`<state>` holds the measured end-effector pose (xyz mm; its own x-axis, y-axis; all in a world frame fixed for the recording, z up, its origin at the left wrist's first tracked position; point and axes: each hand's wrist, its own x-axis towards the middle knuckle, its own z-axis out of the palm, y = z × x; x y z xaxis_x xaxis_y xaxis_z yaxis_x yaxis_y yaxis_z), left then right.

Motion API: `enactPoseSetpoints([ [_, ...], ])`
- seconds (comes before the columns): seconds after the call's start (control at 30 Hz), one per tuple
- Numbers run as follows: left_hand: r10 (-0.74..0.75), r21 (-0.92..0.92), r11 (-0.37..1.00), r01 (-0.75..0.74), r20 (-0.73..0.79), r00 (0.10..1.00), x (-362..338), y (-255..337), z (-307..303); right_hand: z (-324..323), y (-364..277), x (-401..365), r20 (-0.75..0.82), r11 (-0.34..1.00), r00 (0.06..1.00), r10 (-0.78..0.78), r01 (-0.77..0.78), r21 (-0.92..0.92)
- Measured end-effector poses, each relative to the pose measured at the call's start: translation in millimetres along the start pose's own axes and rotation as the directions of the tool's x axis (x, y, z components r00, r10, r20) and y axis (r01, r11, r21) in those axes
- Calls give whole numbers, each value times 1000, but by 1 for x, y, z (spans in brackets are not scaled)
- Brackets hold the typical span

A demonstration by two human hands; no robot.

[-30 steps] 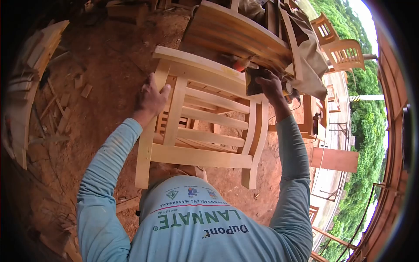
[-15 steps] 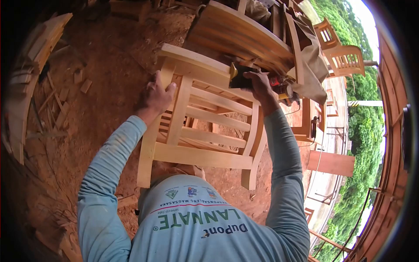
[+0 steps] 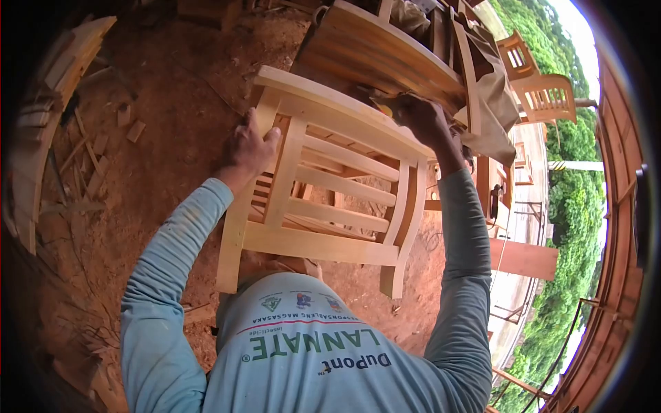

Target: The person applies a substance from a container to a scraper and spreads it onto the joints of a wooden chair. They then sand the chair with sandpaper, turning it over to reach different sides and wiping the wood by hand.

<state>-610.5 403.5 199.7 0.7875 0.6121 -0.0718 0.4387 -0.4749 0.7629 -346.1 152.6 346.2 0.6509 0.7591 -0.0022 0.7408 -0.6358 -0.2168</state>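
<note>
The left hand (image 3: 251,148) is curled around a pale, slatted wooden frame (image 3: 344,184) mid-view, at its ten o'clock, above a red-brown dirt floor (image 3: 186,103). At its two o'clock, the right hand (image 3: 423,122) bends (its grip I can't tell). A streaky brown wooden panel (image 3: 379,55) lies toward twelve, leafy green foliage (image 3: 578,206) at three.

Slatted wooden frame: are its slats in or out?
In: the slats span the slatted wooden frame between its inner uprights, visibly meeting both.
</note>
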Motion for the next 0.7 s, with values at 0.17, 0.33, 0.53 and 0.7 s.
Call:
enactPoseSetpoints([
  [0.17,23,-2,1000,-23,-17,1000,2,-5,4,24,-8,-3,-110,972,973,-201,185,-142],
  [0.33,48,-5,999,-49,-52,997,2,-8,7,44,-16,-15,-205,925,907,-367,332,-186],
  [0.53,66,-16,998,-67,-57,996,1,-6,5,76,-7,-41,-289,914,868,-404,372,-163],
  [0.7,89,8,996,-89,-93,992,2,-10,10,48,-4,-53,-265,896,856,-445,418,-153],
])
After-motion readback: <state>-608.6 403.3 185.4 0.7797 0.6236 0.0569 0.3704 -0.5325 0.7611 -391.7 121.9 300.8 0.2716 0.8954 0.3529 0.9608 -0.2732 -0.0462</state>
